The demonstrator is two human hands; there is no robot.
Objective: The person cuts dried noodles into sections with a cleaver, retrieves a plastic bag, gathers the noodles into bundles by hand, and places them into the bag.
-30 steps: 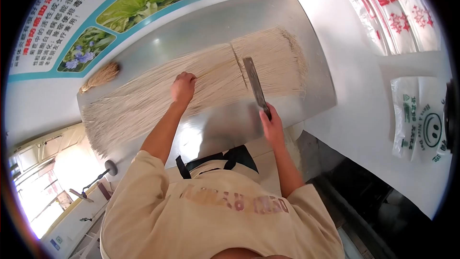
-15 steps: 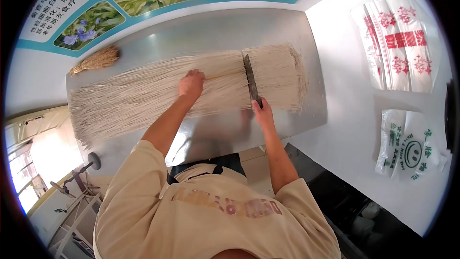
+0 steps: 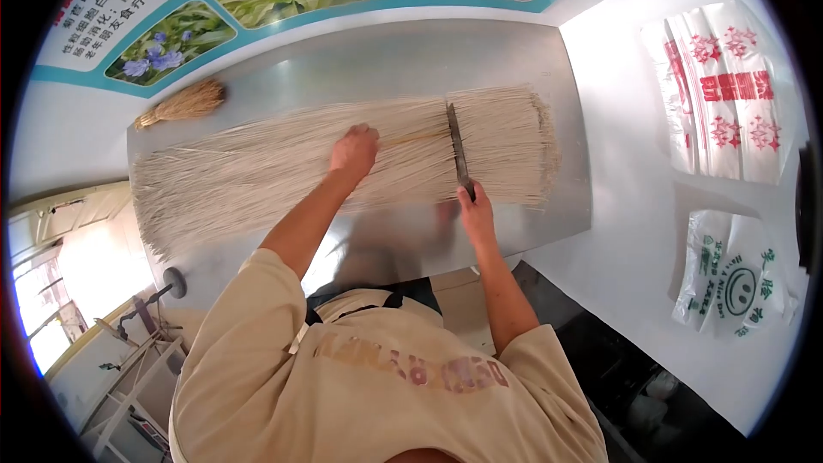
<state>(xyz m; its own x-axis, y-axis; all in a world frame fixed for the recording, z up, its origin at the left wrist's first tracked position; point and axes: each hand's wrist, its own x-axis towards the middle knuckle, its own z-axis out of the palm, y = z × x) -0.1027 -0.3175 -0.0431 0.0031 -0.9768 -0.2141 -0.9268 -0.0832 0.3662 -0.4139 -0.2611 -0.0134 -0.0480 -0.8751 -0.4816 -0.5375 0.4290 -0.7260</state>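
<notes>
Shifted leftward onto the split [image 3: 447, 102] since the earlier frame, with knife [image 3: 458, 144] clasped in right hand [image 3: 477, 213]. On tabletop [image 3: 386, 51], across strands [image 3: 249, 154]: short end parted, long section undivided. Curled over strands, with left hand [image 3: 354, 150]; pinching unclear.

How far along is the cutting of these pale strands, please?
Already done, it seems: the strands lie spread along the metal table. In hand: the right hand holds the knife across them, the left hand resting beside a thin stick. Remaining, probably: the long stretch left of the knife, showing no crosswise gap. The knife's depth cannot be seen.
</notes>
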